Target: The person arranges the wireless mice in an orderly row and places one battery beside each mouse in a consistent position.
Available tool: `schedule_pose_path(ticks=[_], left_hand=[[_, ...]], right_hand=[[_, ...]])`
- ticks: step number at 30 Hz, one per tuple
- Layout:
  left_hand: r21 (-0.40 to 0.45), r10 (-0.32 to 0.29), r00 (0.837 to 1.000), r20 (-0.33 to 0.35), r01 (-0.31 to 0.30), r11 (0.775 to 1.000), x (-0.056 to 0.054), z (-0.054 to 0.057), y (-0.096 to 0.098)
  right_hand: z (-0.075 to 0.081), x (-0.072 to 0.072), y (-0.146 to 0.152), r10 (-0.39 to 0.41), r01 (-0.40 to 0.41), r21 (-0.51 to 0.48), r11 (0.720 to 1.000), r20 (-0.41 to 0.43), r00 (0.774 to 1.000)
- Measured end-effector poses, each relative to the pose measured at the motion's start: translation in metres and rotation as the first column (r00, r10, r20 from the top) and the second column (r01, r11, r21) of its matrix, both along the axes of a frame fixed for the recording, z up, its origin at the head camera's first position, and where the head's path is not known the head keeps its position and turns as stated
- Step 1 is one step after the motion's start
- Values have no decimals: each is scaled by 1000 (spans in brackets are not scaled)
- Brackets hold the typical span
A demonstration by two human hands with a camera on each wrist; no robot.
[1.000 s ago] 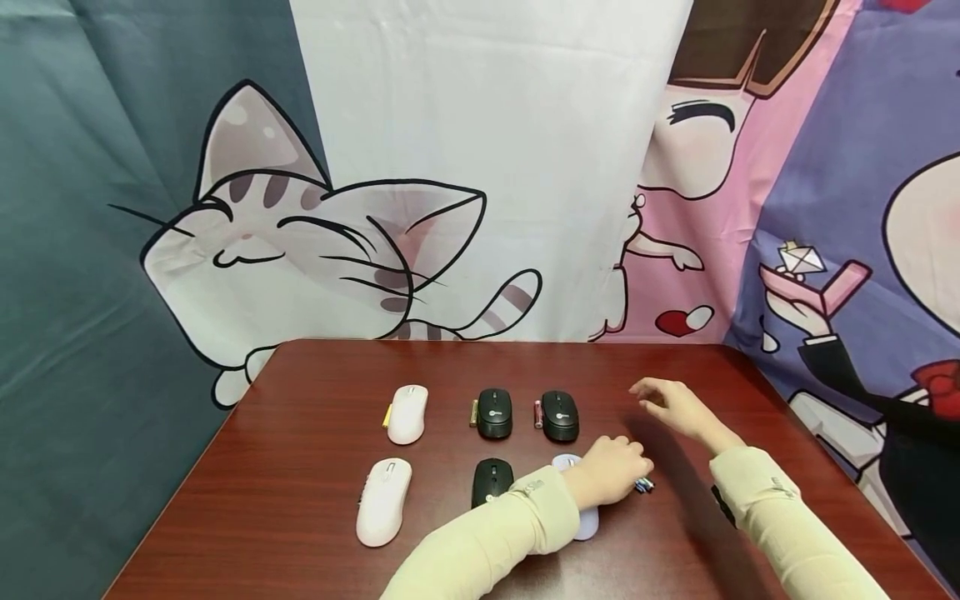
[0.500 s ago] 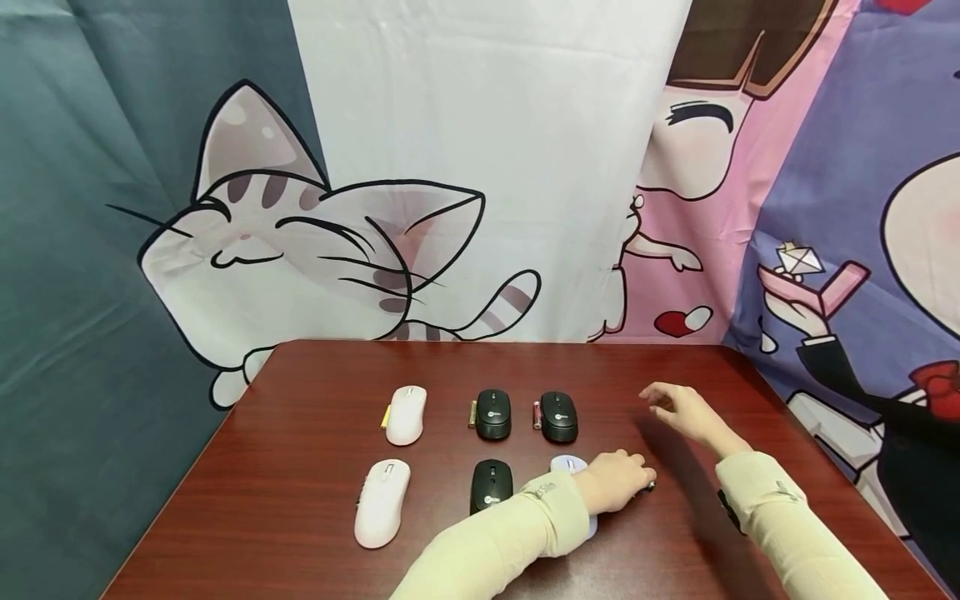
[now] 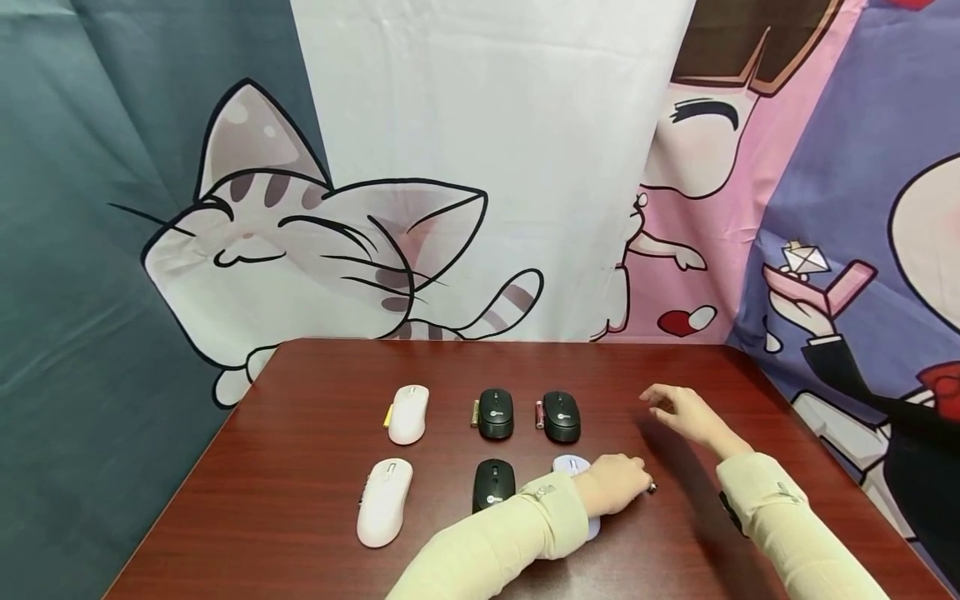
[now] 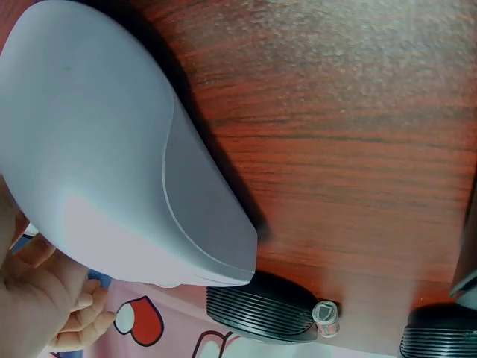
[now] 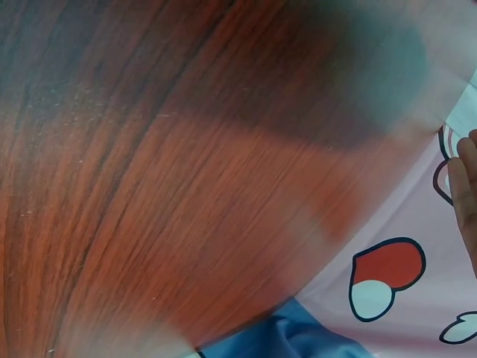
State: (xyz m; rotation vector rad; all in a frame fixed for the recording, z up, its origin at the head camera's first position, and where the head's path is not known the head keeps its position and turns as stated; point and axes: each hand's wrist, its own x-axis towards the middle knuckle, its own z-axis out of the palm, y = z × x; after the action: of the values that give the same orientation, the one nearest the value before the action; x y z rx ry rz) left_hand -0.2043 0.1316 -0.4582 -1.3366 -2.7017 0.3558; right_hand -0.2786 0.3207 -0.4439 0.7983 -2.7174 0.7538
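My left hand reaches across a pale lavender computer mouse. Its fingers curl at a small battery, whose end peeks out beyond the fingertips; how many batteries it grips is hidden. Up close in the left wrist view, the lavender mouse fills the left side. Farther right, my right hand hovers over the table, fingers loosely bent and holding nothing. The right wrist view catches only part of its fingers.
White mice stand at left, black mice in the middle. Beside back-row mice lie a yellow battery, a gold-green battery and a red battery. The reddish-brown table meets a printed cloth behind.
My left hand has shifted slightly right and down, its fingers now covering most of the batteries that showed beside it. My right hand has drawn a little to the right.
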Motion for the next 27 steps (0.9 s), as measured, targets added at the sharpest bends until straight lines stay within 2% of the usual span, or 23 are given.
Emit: schedule_pose_path(ticks=[9,15,18,22,27], left_hand=[[-91,-80,995,-56,74,993,3,4,-2],[-142,-201,973,-117,184,973,-3,4,-5],[-113,-255,961,-108,243,963,-7,5,-8],[-55,-299,949,-106,294,954,-13,10,-15],[0,-290,949,-124,293,956,-20,19,-31]], right_hand=[[3,-1,-5,-4,4,2,1000,-23,1000],[11,0,-9,-17,18,14,1000,-26,1000],[13,0,-11,-14,14,20,1000,-20,1000],[14,1,-15,-11,12,17,1000,-24,1000],[18,2,-23,-7,7,14,1000,-56,998]])
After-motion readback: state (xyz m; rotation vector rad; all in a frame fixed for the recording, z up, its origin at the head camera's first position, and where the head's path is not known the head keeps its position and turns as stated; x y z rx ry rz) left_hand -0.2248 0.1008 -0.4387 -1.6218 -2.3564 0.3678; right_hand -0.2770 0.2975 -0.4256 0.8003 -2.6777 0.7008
